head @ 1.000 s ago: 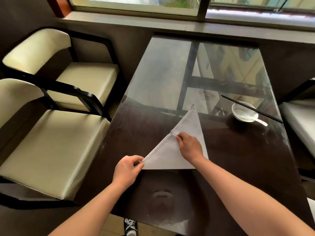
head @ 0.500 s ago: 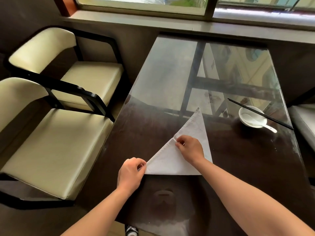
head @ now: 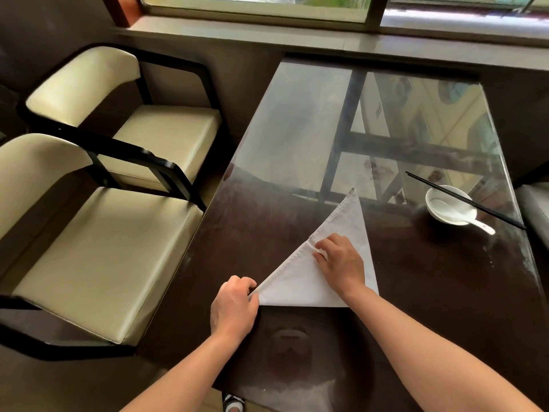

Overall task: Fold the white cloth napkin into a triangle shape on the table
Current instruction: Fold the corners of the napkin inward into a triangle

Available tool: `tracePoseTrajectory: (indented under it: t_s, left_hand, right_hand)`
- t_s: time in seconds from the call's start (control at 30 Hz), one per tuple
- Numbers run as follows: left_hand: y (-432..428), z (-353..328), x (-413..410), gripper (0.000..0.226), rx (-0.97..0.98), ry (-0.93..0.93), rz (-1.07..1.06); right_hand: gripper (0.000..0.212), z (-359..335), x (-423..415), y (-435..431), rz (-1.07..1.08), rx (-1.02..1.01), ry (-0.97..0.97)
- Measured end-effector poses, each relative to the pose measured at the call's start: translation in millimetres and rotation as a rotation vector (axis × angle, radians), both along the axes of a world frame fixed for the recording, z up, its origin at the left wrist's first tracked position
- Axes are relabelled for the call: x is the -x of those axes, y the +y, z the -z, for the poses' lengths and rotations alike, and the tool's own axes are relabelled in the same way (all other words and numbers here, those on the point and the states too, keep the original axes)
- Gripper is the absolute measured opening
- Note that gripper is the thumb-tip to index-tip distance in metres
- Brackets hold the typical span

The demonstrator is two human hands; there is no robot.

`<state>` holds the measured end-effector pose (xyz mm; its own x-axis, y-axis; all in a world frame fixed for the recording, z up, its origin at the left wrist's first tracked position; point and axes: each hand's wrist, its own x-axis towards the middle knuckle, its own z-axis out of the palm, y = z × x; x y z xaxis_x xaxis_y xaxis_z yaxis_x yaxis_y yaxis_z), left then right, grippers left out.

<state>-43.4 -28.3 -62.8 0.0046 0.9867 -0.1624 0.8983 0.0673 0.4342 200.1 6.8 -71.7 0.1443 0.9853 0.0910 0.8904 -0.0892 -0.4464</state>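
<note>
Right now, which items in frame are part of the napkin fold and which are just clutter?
In the job: white napkin, lying as a triangle; left hand pinching its near corner; right hand pinching its long edge; table under it.
Lying about: white bowl; spoon in it; black chopsticks across its rim; near cream chair and far cream chair, left of the table.

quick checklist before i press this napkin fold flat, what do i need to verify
1. Napkin forms a triangle lying on the table: ok.
2. Left hand pinches the near left corner: ok.
3. Right hand is at the middle of the long edge, its fingers curled on it: ok.
4. Lower layer's edges line up with the top layer: cannot tell, they are hidden.
5. Bowl, spoon and chopsticks sit apart from the napkin, to the far right: ok.
</note>
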Motion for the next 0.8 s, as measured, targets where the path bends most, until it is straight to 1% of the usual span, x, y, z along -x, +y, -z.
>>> tracePoseTrajectory:
  t_s: [0.1,0.17,0.23,0.33,0.43,0.47,0.57,0.67,0.8]
  left_hand:
    - [-1,-1,-5,0.027,-0.007,0.035,-0.009]
    - [-2,-1,-7,0.029,-0.014,0.054,0.003]
    - [-2,1,-6,0.025,-0.030,0.070,0.019]
    - [-4,3,-4,0.008,-0.071,0.086,0.049]
    - [-5,4,-3,0.005,-0.076,0.074,0.046]
    - [-4,3,-2,0.006,-0.072,0.064,0.039]
    - [-2,2,-3,0.007,-0.045,0.044,0.022]
    - [0,1,-3,0.006,-0.028,0.038,0.020]
    - [1,1,-4,0.007,0.000,0.028,0.003]
  right_hand:
    - [0.026,10,-3,-16,-0.091,-0.063,-0.087]
    - [0.037,12,-4,-24,-0.134,-0.043,-0.162]
    - [0.043,12,-3,-28,-0.160,0.005,-0.211]
    - [0.052,13,1,-31,-0.215,0.132,-0.260]
    - [0.065,14,2,-34,-0.270,0.229,-0.258]
    - [0.065,14,2,-37,-0.271,0.235,-0.250]
    - [0.061,11,4,-48,-0.265,0.170,-0.251]
    - [0.057,10,9,-67,-0.315,0.110,-0.280]
    - [0.061,16,15,-92,-0.410,0.162,-0.318]
